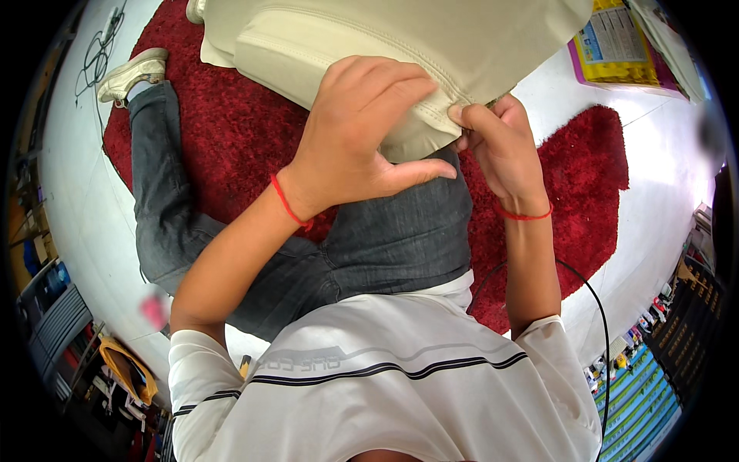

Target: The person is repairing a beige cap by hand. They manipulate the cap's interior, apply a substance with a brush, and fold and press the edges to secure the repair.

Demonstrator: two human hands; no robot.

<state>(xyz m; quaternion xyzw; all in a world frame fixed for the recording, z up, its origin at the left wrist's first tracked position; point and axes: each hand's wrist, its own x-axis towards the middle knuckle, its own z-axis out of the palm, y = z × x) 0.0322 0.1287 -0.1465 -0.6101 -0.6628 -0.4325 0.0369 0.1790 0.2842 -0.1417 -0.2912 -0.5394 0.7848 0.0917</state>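
Observation:
A large cream seat cover point(431, 46), leather-like with stitched seams, lies across the top of the view and partly over my leg. My left hand point(350, 138) rests on its near side, with the fingers stretched over the stitched band and the thumb held apart. At the near right corner of the cover, my right hand point(508, 154) pinches the edge between thumb and fingers. What lies under that corner is mostly hidden. Each wrist carries a thin red string.
I sit on a dark red shaggy rug point(223, 138) over a pale floor point(85, 200). A black cable point(604, 323) curves at the right. A yellow and purple package point(616, 46) lies at the far right. Shelves with goods point(654, 369) line both sides.

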